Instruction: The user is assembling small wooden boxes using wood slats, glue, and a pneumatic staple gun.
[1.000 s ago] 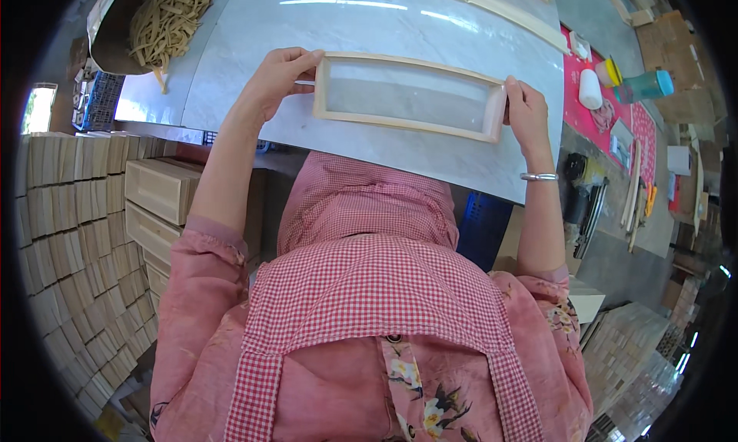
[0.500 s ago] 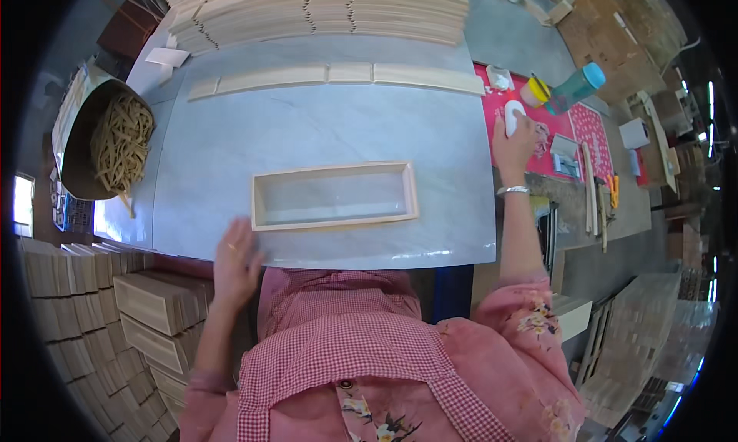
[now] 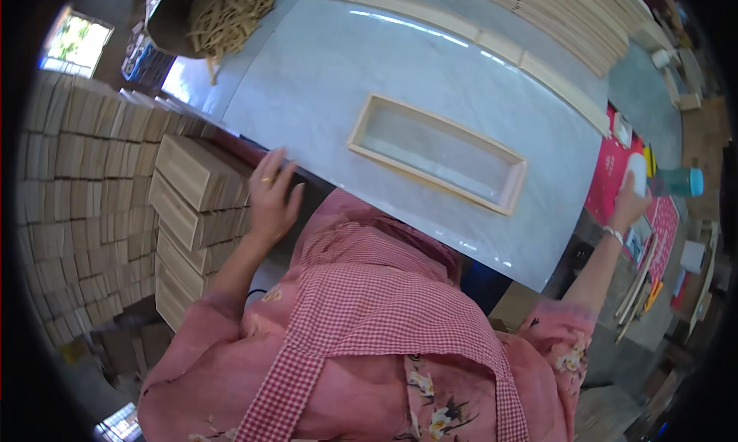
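A rectangular wooden frame (image 3: pixel 516 187) lies on the grey marbled table (image 3: pixel 307 96), slanted in the view. My right hand (image 3: pixel 630 208) grips a smooth white oval object (image 3: pixel 636 173) over the red mat at the table's right; its exact kind does not show. My left hand (image 3: pixel 274 196) is just off the table's near edge, fingers apart and nothing in it. Beside it, on the left, stands a stack of wooden boxes (image 3: pixel 188 173). A long jointed wooden strip (image 3: pixel 415 15) lies behind the frame.
A drum of curled wood strips (image 3: pixel 165 19) stands far left. Stacked slats (image 3: pixel 561 19) fill the back right. On the red mat (image 3: pixel 607 165) is a teal bottle (image 3: pixel 680 181), with orange-handled scissors (image 3: pixel 653 296) nearer. More stacked wood pieces (image 3: pixel 77 196) line the left.
The whole view has turned, so the table now slants down to the right. My left hand has moved away from the frame toward the box stack; my right still holds the white object.
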Demonstrator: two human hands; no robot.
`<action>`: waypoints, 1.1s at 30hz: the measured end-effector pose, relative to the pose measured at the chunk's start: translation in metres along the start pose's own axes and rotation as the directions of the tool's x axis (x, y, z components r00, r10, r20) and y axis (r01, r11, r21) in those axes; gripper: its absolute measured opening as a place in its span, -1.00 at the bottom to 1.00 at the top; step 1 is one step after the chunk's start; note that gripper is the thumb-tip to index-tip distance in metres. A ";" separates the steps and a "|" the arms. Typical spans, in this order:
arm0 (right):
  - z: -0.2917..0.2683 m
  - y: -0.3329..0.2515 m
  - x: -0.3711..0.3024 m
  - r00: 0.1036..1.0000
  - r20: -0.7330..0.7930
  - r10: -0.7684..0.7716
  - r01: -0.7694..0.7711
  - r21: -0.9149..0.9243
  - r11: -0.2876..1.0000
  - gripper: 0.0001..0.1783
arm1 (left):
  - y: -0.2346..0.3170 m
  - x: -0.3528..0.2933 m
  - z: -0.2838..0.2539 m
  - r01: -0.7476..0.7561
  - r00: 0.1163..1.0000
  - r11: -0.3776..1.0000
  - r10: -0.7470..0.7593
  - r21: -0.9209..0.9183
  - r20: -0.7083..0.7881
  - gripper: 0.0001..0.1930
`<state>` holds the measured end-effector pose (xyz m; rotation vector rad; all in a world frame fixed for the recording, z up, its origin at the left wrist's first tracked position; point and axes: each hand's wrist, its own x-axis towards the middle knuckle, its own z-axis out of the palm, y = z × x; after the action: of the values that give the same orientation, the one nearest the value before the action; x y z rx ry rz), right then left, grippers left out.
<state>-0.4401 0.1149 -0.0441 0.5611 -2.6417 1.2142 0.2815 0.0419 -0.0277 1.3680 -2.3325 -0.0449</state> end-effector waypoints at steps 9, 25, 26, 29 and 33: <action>-0.046 -0.139 -0.224 0.960 0.209 -0.183 -0.033 0.740 0.672 -0.51 | 0.056 0.043 0.053 0.088 0.966 0.849 -0.201 -0.521 -0.165 -0.52; -0.010 -0.229 -0.368 0.617 0.564 -0.549 -0.018 0.707 0.707 -0.35 | 0.046 0.054 0.070 0.109 0.949 0.750 -0.273 -0.652 -0.155 -0.68; -0.010 -0.230 -0.368 0.614 0.562 -0.553 -0.008 0.706 0.709 -0.34 | 0.046 0.054 0.069 0.111 0.950 0.751 -0.273 -0.651 -0.154 -0.68; -0.009 -0.234 -0.368 0.611 0.556 -0.564 0.021 0.700 0.714 -0.34 | 0.046 0.055 0.068 0.113 0.952 0.752 -0.270 -0.649 -0.147 -0.67; -0.003 -0.235 -0.364 0.601 0.458 -0.655 0.202 0.706 0.679 -0.32 | 0.045 0.055 0.068 0.098 0.953 0.767 -0.255 -0.635 -0.160 -0.63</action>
<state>-0.0121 0.0728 0.0064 2.0414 -2.1953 1.9067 0.1955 0.0066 -0.0588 1.1575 -1.7374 -0.6219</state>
